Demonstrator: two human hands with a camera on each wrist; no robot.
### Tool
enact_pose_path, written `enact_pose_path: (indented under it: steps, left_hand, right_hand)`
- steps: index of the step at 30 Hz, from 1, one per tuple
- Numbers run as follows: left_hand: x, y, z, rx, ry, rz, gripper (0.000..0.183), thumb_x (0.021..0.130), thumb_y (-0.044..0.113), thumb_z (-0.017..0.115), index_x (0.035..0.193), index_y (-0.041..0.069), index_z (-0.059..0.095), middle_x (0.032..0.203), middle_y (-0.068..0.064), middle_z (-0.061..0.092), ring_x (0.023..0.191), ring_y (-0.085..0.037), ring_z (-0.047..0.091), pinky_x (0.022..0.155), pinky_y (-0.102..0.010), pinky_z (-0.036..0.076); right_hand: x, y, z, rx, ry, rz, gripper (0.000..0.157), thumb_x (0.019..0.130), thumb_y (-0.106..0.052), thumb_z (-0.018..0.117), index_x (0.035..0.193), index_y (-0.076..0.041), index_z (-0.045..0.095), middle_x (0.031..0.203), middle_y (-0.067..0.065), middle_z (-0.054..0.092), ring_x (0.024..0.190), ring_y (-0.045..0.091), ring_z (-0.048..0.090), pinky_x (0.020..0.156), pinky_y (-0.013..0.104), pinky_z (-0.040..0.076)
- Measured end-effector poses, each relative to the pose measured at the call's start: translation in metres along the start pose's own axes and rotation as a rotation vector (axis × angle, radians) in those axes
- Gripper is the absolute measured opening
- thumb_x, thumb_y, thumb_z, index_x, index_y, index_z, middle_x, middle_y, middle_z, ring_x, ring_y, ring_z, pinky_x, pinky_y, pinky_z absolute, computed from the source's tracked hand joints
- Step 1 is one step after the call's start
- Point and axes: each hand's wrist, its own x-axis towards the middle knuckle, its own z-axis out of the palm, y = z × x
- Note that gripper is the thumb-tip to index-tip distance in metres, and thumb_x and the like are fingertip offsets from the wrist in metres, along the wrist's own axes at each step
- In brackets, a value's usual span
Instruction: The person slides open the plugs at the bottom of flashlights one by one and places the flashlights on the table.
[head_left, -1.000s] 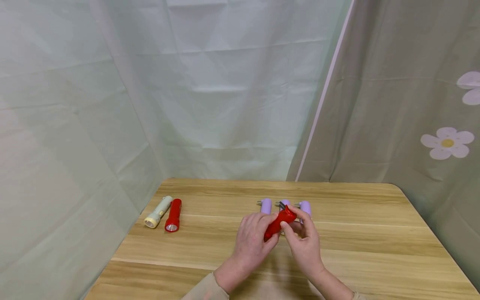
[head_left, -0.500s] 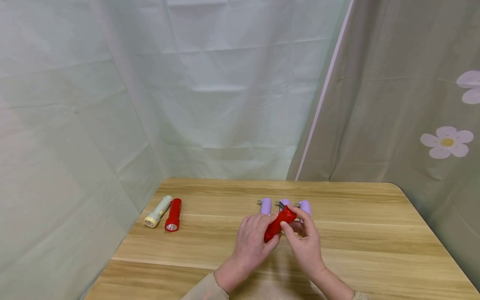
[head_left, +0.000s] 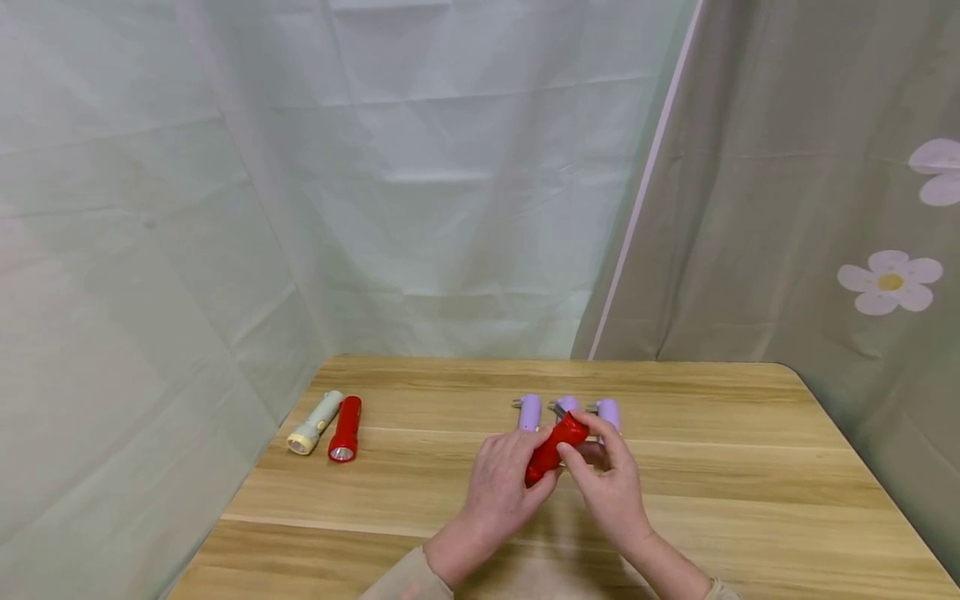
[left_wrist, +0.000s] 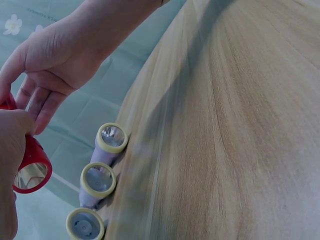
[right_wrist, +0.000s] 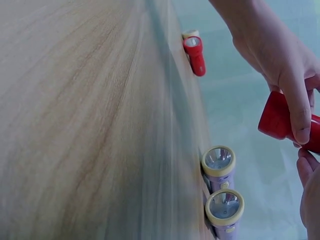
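Both hands hold a red flashlight [head_left: 556, 446] over the table, tilted with its tail up and to the right. My left hand [head_left: 504, 475] grips its head end; the lens shows in the left wrist view beside that hand. At the tail, the thumb and fingers of my right hand [head_left: 611, 492] pinch the body. Metal plug prongs [head_left: 558, 410] show by that end. Just behind the hands lie purple flashlights, one at left [head_left: 529, 410], one in the middle [head_left: 567, 405] and one at right [head_left: 609, 413], with prongs out; the hands partly hide them.
At the table's left side lie a pale green flashlight [head_left: 316, 423] with a cream rim and another red flashlight [head_left: 346, 429], close together. The wooden table [head_left: 735, 467] ends at the back against hanging curtains [head_left: 465, 208].
Both hands keep their hold on the red flashlight almost without moving. The head view has shifted very slightly.
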Motion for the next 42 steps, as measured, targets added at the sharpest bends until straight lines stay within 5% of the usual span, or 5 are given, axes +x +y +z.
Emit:
enact_pose_path:
  steps: [12,20,29,35,42]
  left_hand:
    - [-0.002,-0.006,-0.001,0.004,0.037,0.036,0.054,0.081,0.022,0.084,0.130,0.012,0.062,0.112,0.002,0.070,0.096,-0.016,0.068,0.083,-0.037,0.051]
    - [-0.002,-0.004,-0.006,-0.002,-0.024,-0.020,0.052,0.086,0.025,0.081,0.132,0.016,0.060,0.111,0.003,0.070,0.097,-0.014,0.067,0.085,-0.036,0.050]
    - [-0.002,-0.011,-0.007,0.012,0.022,-0.014,0.056,0.081,0.024,0.085,0.131,0.014,0.061,0.107,0.002,0.071,0.096,-0.017,0.067,0.083,-0.038,0.050]
    - [0.000,-0.015,-0.009,0.022,0.033,-0.026,0.056,0.080,0.024,0.086,0.129,0.012,0.063,0.104,0.001,0.071,0.094,-0.016,0.067,0.080,-0.038,0.049]
    - [0.000,-0.020,-0.016,0.015,0.009,-0.066,0.056,0.081,0.023,0.087,0.131,0.015,0.062,0.107,0.003,0.070,0.096,-0.015,0.065,0.082,-0.037,0.048]
  right_hand:
    - [0.002,-0.005,0.001,-0.083,-0.015,0.067,0.049,0.087,0.005,0.076,0.131,-0.015,0.064,0.111,0.003,0.067,0.088,0.020,0.070,0.079,0.033,0.057]
    - [0.002,-0.003,-0.004,-0.083,-0.050,0.060,0.047,0.091,-0.006,0.076,0.133,-0.020,0.063,0.116,-0.003,0.069,0.096,0.020,0.069,0.081,0.031,0.056]
    - [0.006,-0.002,-0.011,-0.173,-0.045,0.053,0.052,0.096,-0.008,0.072,0.141,-0.027,0.057,0.128,-0.005,0.067,0.110,0.016,0.066,0.090,0.030,0.053]
    - [0.008,0.001,-0.017,-0.195,-0.066,0.016,0.052,0.096,-0.007,0.071,0.145,-0.018,0.055,0.128,-0.001,0.068,0.116,0.020,0.064,0.096,0.022,0.047]
    - [0.011,0.003,-0.022,-0.293,-0.065,0.020,0.059,0.093,-0.011,0.076,0.146,-0.025,0.053,0.129,0.001,0.066,0.122,0.022,0.060,0.101,0.030,0.045]
